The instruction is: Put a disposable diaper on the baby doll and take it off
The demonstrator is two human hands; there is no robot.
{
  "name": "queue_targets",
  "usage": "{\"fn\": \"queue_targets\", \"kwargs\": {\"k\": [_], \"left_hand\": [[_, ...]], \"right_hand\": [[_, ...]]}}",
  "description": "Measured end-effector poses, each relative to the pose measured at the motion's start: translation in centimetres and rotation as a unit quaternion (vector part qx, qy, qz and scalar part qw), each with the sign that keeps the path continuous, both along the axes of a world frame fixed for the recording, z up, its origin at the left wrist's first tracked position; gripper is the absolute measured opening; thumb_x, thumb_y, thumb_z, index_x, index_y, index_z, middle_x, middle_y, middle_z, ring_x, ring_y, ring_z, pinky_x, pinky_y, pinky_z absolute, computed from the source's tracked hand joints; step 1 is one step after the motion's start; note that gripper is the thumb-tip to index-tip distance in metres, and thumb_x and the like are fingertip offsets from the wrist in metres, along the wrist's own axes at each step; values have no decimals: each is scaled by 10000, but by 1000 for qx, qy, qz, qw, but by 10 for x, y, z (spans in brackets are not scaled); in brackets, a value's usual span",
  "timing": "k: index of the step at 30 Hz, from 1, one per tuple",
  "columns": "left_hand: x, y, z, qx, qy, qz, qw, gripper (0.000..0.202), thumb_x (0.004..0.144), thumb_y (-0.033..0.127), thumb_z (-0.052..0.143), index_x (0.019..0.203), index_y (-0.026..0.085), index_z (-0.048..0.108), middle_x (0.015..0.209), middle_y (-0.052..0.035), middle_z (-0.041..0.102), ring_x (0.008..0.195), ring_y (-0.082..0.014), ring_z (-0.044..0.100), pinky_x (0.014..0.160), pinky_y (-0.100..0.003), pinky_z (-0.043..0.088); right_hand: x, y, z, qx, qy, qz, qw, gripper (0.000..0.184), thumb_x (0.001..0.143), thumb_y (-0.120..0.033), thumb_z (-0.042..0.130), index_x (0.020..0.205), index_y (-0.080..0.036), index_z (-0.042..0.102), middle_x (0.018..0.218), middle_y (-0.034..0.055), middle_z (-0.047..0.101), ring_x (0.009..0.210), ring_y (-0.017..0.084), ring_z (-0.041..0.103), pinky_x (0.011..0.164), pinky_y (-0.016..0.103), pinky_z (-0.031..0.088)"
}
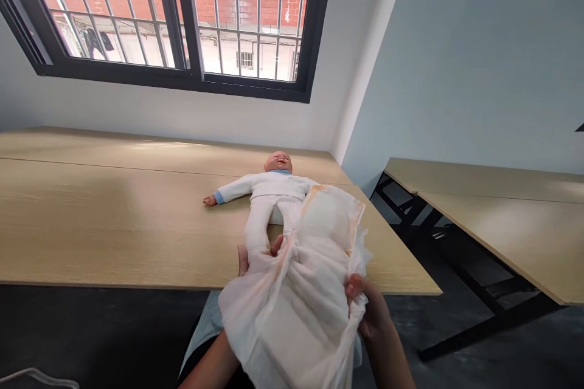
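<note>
An unfolded white diaper [319,261] hangs in front of me at the table's near edge, its inside facing up toward me. Orange-brown marks run along its edges. My right hand [370,307] is closed on its right edge, thumb on top. The diaper hides most of my left hand [244,260], which supports its left side from behind with fingertips showing. Beyond it a baby doll [274,191] lies on its back, head away from me, dressed in white with blue cuffs and collar. The diaper covers part of the doll's arm and leg on the right.
The doll lies on a light wooden table [114,219] pushed against the wall. Across a gap on the right stands another wooden table [511,225] with dark metal legs. A barred window [182,12] is above. Something pale and curved [41,374] shows at the lower left.
</note>
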State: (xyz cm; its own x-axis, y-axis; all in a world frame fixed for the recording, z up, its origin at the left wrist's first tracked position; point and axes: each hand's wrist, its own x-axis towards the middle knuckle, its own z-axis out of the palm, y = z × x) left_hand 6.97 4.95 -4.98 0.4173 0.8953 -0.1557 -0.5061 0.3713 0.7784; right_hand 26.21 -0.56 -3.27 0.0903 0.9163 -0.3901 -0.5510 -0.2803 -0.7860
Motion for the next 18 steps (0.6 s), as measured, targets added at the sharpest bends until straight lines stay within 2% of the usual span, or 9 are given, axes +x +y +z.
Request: {"fn": "queue_targets", "kwargs": {"k": [2, 5, 8, 11, 14, 16, 18], "left_hand": [[-3, 0, 2, -43, -51, -17, 998, 795, 901, 757, 133, 1035, 215, 700, 997, -16, 752, 1077, -272, 685, 901, -373, 560], [-10, 2, 8, -85, -137, -54, 985, 612, 859, 721, 374, 969, 195, 669, 988, -57, 743, 1094, -306, 675, 962, -448, 528], [-19, 5, 21, -116, -179, -103, 971, 501, 801, 668, 511, 950, 205, 631, 985, -83, 725, 1061, -293, 679, 980, -469, 496], [-24, 13, 44, -135, -181, -148, 963, 454, 815, 641, 527, 941, 214, 612, 986, -83, 704, 952, -249, 689, 870, -409, 523], [-22, 28, 74, -108, -187, -186, 959, 495, 813, 669, 515, 918, 197, 623, 922, -95, 690, 815, -236, 678, 733, -360, 526], [-18, 40, 93, -78, -188, -194, 960, 500, 837, 655, 496, 913, 182, 640, 868, -96, 680, 791, -237, 667, 713, -349, 520], [-14, 51, 108, -54, -191, -192, 961, 486, 860, 617, 489, 923, 164, 654, 852, -102, 679, 808, -244, 660, 721, -355, 521]], "right_hand": [[12, -7, -5, -7, -32, 8, 999, 178, 399, -258, 641, 487, -195, 500, 425, -23, 406, 378, 95, 361, 383, 237, 365], [29, -19, -9, -28, -40, -8, 999, 266, 396, -299, 702, 437, -220, 451, 397, -11, 425, 356, 109, 350, 360, 257, 356], [40, -28, -8, -44, -4, -45, 998, 186, 377, -231, 690, 467, -221, 529, 425, -2, 509, 380, 131, 403, 392, 266, 404], [42, -28, -2, -54, 29, -57, 996, 201, 402, -192, 676, 599, -201, 642, 557, 23, 630, 493, 175, 533, 505, 283, 498], [37, -13, 3, -58, 16, -12, 998, 219, 464, -212, 693, 673, -159, 656, 628, 39, 652, 557, 177, 568, 562, 276, 517], [35, 3, 4, -41, -30, 9, 999, 235, 527, -257, 712, 724, -144, 652, 643, 30, 637, 565, 164, 568, 576, 268, 513], [37, 19, 3, -2, -150, 8, 989, 314, 599, -326, 730, 834, -133, 656, 734, 48, 662, 634, 186, 605, 627, 288, 525]]}}
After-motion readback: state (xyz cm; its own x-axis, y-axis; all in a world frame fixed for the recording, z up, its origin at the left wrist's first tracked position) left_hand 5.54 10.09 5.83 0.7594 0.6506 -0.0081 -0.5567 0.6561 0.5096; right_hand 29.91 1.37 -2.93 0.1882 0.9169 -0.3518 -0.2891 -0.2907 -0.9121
